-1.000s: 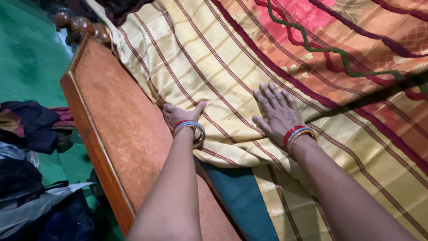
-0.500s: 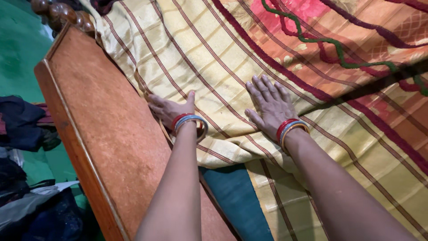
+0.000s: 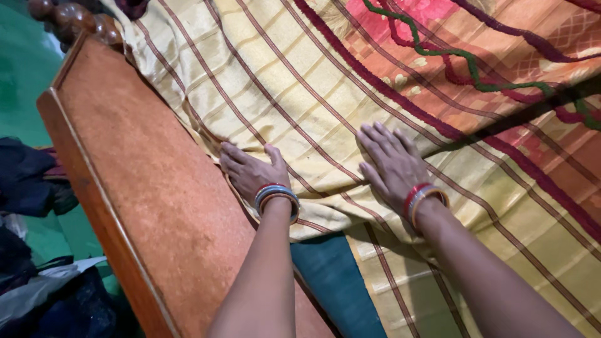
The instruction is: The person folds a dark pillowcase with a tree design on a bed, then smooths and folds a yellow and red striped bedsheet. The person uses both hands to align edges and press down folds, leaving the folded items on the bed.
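While leaning over the bed, pressing left hand (image 3: 249,172) flat on the yellow striped cloth (image 3: 275,81) right at its edge, just beside the orange wooden side rail (image 3: 144,188); fingers (image 3: 230,156) released, spread, gripping nothing. Resting right hand (image 3: 391,166) palm-down on the same cloth, near the left, fingers (image 3: 375,139) splayed and open, grasping nothing. Wearing red and grey bangles (image 3: 277,195) at both wrists. Cloth lying spread across the bed, folded hem between the forearms, teal sheet (image 3: 332,281) showing beneath. Red-orange patterned fabric (image 3: 476,56) lying over the far side. Dark clothes (image 3: 28,181) piling on the green floor (image 3: 22,81) beyond the rail.
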